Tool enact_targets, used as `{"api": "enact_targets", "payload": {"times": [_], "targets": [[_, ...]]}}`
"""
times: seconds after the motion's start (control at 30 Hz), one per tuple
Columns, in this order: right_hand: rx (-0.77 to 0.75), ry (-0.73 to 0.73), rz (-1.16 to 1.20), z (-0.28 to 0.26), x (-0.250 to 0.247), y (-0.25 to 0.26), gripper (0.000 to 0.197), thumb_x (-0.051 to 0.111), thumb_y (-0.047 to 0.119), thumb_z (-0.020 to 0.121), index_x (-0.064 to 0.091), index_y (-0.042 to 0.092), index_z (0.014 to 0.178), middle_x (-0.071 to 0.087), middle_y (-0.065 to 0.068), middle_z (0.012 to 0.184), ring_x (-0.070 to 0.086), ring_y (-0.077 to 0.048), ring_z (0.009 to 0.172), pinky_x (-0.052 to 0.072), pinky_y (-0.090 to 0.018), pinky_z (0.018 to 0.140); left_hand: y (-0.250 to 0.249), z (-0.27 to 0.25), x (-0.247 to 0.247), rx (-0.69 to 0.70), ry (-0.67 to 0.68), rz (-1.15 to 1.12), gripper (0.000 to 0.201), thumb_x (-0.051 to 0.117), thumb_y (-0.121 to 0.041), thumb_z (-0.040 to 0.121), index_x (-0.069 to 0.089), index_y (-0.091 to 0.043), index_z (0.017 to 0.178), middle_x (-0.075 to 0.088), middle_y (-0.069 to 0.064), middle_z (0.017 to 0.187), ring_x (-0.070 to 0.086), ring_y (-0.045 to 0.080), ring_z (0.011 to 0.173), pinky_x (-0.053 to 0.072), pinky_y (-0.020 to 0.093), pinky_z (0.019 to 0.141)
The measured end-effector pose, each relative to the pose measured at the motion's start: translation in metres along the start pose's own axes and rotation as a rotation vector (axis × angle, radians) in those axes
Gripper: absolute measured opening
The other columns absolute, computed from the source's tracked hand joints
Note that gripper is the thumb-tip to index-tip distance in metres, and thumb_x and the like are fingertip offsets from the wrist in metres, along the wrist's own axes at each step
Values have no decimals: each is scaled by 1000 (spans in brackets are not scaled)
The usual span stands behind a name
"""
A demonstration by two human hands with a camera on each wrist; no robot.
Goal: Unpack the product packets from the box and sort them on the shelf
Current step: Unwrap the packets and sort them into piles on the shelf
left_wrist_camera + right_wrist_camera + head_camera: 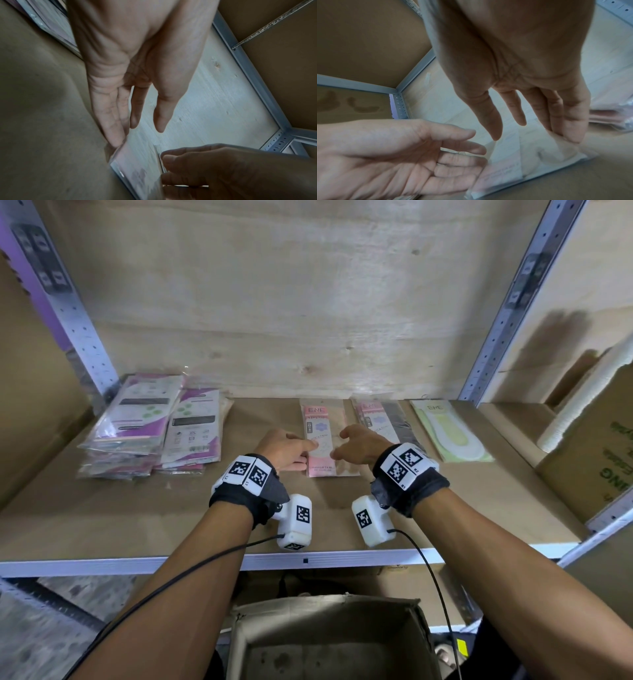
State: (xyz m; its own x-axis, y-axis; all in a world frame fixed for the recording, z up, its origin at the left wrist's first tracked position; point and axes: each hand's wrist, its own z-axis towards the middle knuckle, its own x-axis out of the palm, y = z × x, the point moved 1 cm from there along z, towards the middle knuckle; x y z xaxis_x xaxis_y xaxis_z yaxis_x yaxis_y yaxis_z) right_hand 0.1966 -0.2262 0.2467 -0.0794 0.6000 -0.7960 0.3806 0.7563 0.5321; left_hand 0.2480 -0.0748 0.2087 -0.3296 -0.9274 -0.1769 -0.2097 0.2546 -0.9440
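Squaring a pink packet [320, 440] mid-shelf [205, 561] near the back edge, left hand [286, 451] and right hand [359, 446] loose-fingered at its sides, gripping nothing; sorted piles alongside, box [334, 642] seemingly emptied, task nearly finished.

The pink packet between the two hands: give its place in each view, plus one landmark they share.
Head: pink packet at centre, flat on the shelf.
Left wrist: bottom centre, beyond the left hand.
Right wrist: lower right, below the right hand.
Shared landmark: the pale plywood back panel.
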Motion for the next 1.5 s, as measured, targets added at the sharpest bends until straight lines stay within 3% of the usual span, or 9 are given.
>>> {"api": "enact_targets", "payload": {"times": [0.43, 0.57, 0.77, 0.87, 1.0, 1.13, 1.3, 1.37, 1.5], "targets": [[-153, -147, 63, 0, -3, 14, 45, 63, 26, 91, 54, 13, 134, 51, -7, 140, 48, -24, 130, 38, -31, 100, -3, -8, -37, 26, -143, -15, 14, 74, -22, 88, 67, -14, 98, 70, 3, 86, 69, 13, 74, 59, 20, 55], [-259, -104, 189, 3, 15, 41, 21, 66, 16, 88, 71, 11, 108, 68, -7, 117, 62, -22, 112, 50, -36, 99, -6, -21, -81, 98, -339, -24, 3, 70, -18, 89, 68, -17, 88, 71, 1, 83, 67, 11, 70, 59, 22, 62], [-193, 91, 403, 12, 54, 98, 8, 58, 2, 92, 65, 5, 90, 64, -11, 79, 62, -24, 63, 61, -43, 76, -6, -48, -144, 139, -479, -32, 14, 65, -11, 89, 69, -20, 79, 72, 1, 82, 66, 15, 68, 60, 27, 64], [-166, 165, 438, 19, 76, 127, 8, 60, 7, 94, 60, 5, 87, 64, -12, 81, 64, -26, 65, 61, -46, 76, 0, -55, -167, 127, -507, -49, 16, 64, -8, 89, 67, -17, 76, 71, 5, 84, 64, 17, 67, 57, 22, 57], [-110, 154, 358, 35, 104, 155, 33, 69, 28, 91, 62, -3, 97, 69, -20, 95, 71, -36, 87, 57, -53, 86, 10, -60, -188, 63, -518, -39, 12, 65, -11, 89, 67, -17, 78, 74, 7, 86, 67, 19, 66, 60, 34, 76], [-115, 159, 292, 50, 119, 168, 38, 78, 32, 84, 61, -1, 95, 67, -20, 89, 63, -29, 76, 57, -52, 89, 14, -63, -202, 41, -506, -82, 13, 66, -9, 89, 64, -13, 77, 69, 8, 78, 60, 18, 57, 55, 31, 63], [-111, 186, 230, 56, 116, 167, 27, 81, 16, 80, 67, -3, 92, 68, -14, 70, 65, -21, 53, 58, -32, 54, 19, -65, -213, 34, -515, -89, 14, 62, -6, 87, 62, -14, 75, 68, 12, 75, 59, 24, 62, 50, 35, 68], [-100, 204, 224, 56, 113, 162, 24, 79, 14, 82, 67, -3, 95, 69, -15, 71, 66, -20, 53, 57, -30, 53, 21, -66, -213, 37, -523, -81, 16, 58, -4, 87, 63, -14, 75, 69, 13, 77, 60, 24, 65, 52, 36, 69], [-127, 199, 174, 49, 102, 148, 16, 73, 13, 87, 60, 3, 87, 63, -12, 66, 53, -14, 37, 38, -19, 37, 23, -65, -210, 25, -538, -65, 18, 59, -4, 88, 64, -13, 73, 70, 12, 78, 60, 21, 59, 55, 32, 67]]}}
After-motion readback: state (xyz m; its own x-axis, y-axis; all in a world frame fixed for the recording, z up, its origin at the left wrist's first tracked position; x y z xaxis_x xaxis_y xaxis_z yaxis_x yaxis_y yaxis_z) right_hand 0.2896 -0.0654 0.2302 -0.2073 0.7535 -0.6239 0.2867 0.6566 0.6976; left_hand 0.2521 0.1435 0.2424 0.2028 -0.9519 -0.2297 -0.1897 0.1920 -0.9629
